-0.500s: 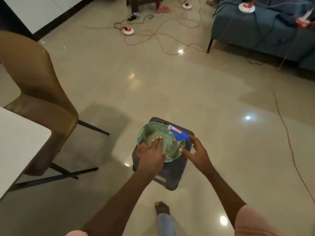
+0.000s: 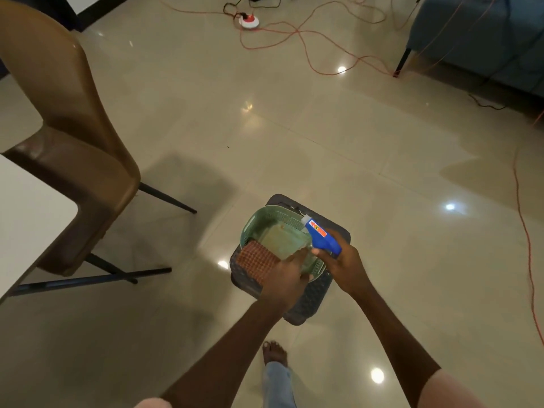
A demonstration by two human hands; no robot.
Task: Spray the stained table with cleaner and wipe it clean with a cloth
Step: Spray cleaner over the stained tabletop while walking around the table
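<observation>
A green basket point(image 2: 259, 222) sits on a dark low stool point(image 2: 312, 301) on the floor in front of me. My left hand point(image 2: 287, 279) holds a reddish-brown checked cloth point(image 2: 256, 260) at the basket's near left rim. My right hand point(image 2: 346, 265) grips a blue spray bottle point(image 2: 322, 235) with a white cap and red label, tilted over the basket's right rim. The white table's corner point(image 2: 26, 219) shows at the far left edge.
A brown chair point(image 2: 67, 148) with dark legs stands next to the table on the left. Orange cables point(image 2: 297, 39) and a red-white socket reel point(image 2: 248, 21) lie on the glossy tiled floor ahead. A blue sofa point(image 2: 482, 39) fills the top right. My bare foot point(image 2: 273, 353) stands below the stool.
My left hand has drawn the cloth up to the basket's left rim. My right hand has closed round the spray bottle and lifted it a little. The view has dipped toward the stool.
</observation>
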